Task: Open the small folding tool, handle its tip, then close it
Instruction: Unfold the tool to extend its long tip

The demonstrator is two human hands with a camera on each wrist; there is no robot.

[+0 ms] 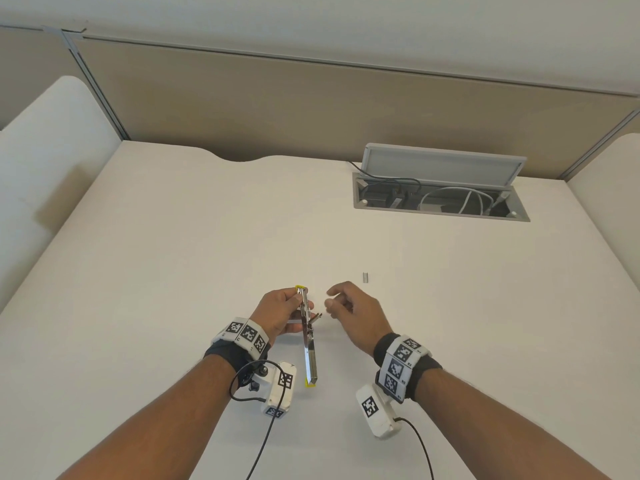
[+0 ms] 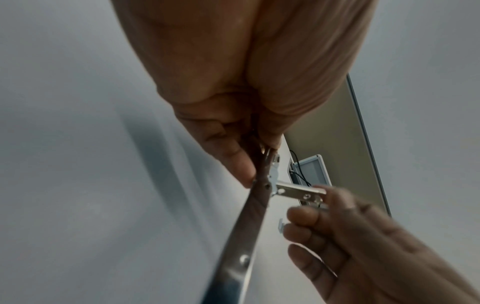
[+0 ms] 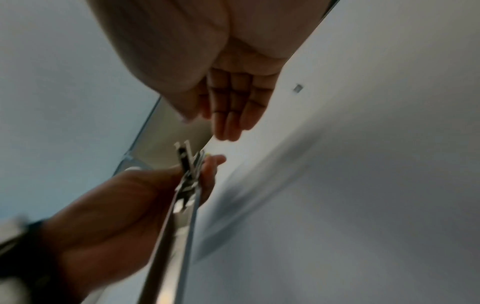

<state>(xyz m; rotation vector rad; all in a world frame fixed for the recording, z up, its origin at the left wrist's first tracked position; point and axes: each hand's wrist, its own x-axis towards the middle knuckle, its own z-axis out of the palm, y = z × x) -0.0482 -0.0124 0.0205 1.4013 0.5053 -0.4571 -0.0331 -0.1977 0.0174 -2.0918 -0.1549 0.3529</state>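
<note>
The folding tool (image 1: 306, 327) is a slim metal bar with yellow ends, swung open into one long line above the table. My left hand (image 1: 289, 308) grips its far half between thumb and fingers; the near half hangs toward me. A short metal tab (image 2: 298, 192) sticks out sideways at the hinge. My right hand (image 1: 332, 303) hovers just right of that tab with fingers loosely extended and holds nothing. In the right wrist view the right hand's fingers (image 3: 228, 115) are straight and apart from the tool (image 3: 182, 195).
A small metal strip (image 1: 365, 277) lies on the white table (image 1: 173, 254) beyond my right hand. An open cable box (image 1: 440, 199) with wires sits at the back right. Beige partition panels (image 1: 311, 109) close off the far side.
</note>
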